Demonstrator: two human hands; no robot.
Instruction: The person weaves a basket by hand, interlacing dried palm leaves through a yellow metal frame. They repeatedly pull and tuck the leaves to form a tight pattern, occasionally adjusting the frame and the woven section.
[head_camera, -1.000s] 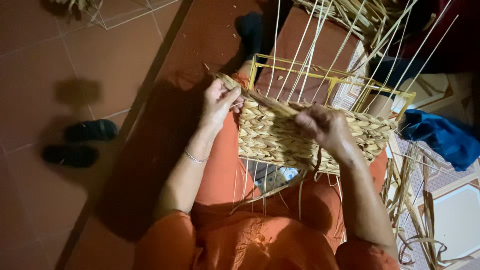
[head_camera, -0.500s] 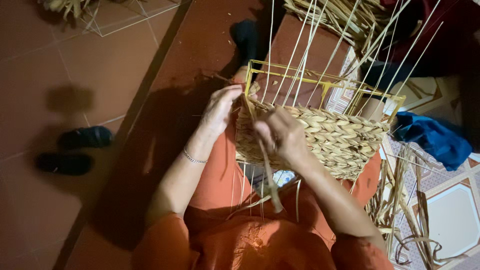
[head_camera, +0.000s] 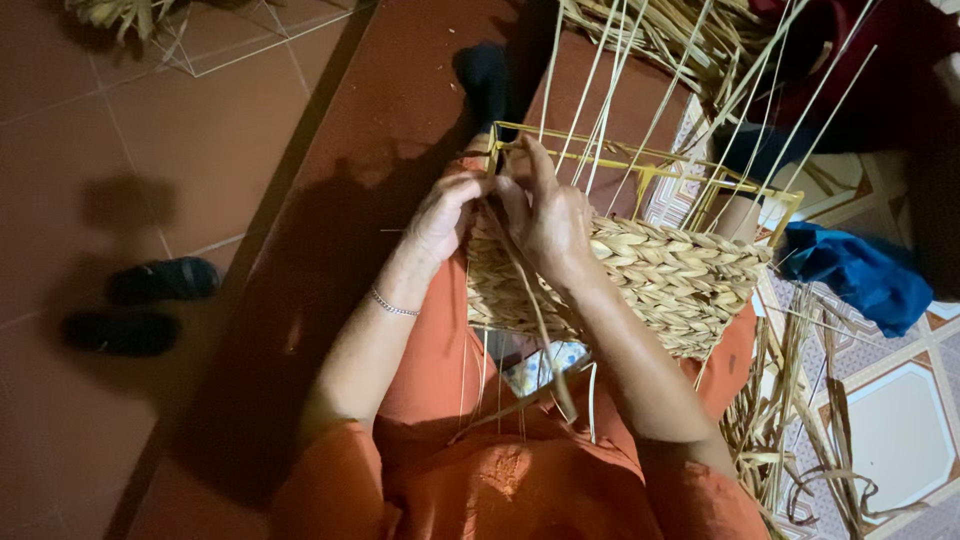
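Observation:
A half-woven straw basket (head_camera: 660, 280) rests on my lap, built on a yellow wire frame (head_camera: 640, 160) with thin upright stakes rising from it. My left hand (head_camera: 440, 215) pinches a straw strand at the basket's left corner. Close beside it, my right hand (head_camera: 545, 215) grips the same flat straw strand (head_camera: 545, 340), whose loose end trails down over my orange clothes. Both hands meet at the left edge of the woven wall. A thin bracelet sits on my left wrist.
A pair of dark sandals (head_camera: 140, 305) lies on the red tiled floor at left. Loose straw bundles (head_camera: 790, 440) lie at right and at the top. A blue cloth (head_camera: 865, 275) sits at right on patterned tiles.
My right hand has moved left along the basket's woven wall to join the left hand at the corner. The loose strand now hangs down from both hands.

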